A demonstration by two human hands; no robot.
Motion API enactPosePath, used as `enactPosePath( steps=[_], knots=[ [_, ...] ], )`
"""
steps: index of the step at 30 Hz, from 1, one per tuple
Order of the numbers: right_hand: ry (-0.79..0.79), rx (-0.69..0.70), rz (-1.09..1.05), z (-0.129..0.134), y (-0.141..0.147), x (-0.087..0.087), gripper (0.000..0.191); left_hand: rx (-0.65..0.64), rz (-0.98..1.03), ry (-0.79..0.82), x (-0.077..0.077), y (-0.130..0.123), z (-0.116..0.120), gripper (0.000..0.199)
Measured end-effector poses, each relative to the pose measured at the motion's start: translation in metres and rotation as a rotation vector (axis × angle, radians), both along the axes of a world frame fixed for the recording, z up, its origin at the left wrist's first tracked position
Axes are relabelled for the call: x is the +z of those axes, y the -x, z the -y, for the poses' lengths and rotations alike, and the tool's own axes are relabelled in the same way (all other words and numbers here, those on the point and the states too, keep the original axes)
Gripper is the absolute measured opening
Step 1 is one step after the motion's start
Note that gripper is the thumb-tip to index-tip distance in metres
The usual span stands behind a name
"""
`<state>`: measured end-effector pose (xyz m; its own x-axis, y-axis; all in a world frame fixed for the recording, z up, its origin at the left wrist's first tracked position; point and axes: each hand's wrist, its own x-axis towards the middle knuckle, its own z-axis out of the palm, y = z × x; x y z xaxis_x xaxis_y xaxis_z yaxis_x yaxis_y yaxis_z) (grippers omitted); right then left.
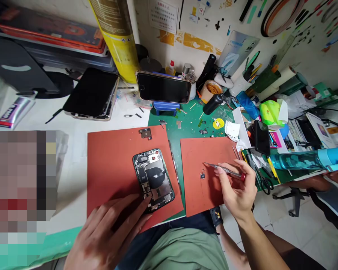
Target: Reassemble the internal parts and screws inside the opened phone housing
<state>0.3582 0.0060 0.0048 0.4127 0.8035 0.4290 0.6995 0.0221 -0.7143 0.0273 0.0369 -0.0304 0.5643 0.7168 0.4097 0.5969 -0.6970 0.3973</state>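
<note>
My left hand point(112, 225) rests with stretched fingers on the lower left edge of an opened smartphone point(157, 176). The phone's inner parts are bare, with a round black piece in the middle. It lies on the left red-brown mat point(109, 161). Between thumb and fingers of my right hand point(238, 185) is a pointed metal tool point(228, 170) with a red end. Its tip hovers or rests over the right red-brown mat point(197, 153); which, I cannot tell. Just below the tip lies a tiny dark square part point(202, 175).
A small metal bracket point(145, 133) sits above the opened phone. Between the mats lies a slim metal tool point(174, 165). Another phone point(163, 88) leans on a blue stand at the back. Scissors point(266, 183) and a blue water bottle point(307, 159) are to the right.
</note>
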Motion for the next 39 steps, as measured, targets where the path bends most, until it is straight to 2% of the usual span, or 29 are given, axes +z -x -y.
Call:
enactPosePath(
  steps=[6,10,12,15,17,20,26,33,39],
  knots=[
    [0.014,-0.006,0.004,-0.003,0.0,-0.006,0.045,-0.001,0.014,0.002,0.0,0.001,0.0,0.059],
    [-0.013,-0.032,-0.043,-0.003,0.002,-0.002,0.045,0.019,0.023,-0.017,-0.001,0.0,0.002,0.054],
    [-0.02,-0.051,-0.147,-0.003,0.006,0.006,0.044,0.034,0.058,0.004,0.002,-0.001,0.005,0.05],
    [0.023,-0.041,-0.43,-0.002,0.022,0.021,0.044,0.063,0.178,0.114,0.012,-0.002,0.007,0.038],
    [0.07,0.018,-0.593,-0.001,0.039,0.03,0.044,0.075,0.285,0.208,0.019,-0.001,0.007,0.026],
    [0.128,0.105,-0.682,0.001,0.068,0.035,0.04,0.134,0.381,0.303,0.022,0.001,0.007,0.014],
    [0.26,0.216,-0.787,0.004,0.105,0.024,0.035,0.136,0.471,0.434,0.018,0.001,0.008,0.016],
    [0.308,0.232,-0.87,0.004,0.113,0.016,0.033,0.105,0.558,0.481,0.024,0.0,0.005,0.006],
    [0.309,0.251,-0.879,0.003,0.116,0.015,0.033,0.031,0.579,0.435,0.02,0.002,0.004,0.013]
  ],
)
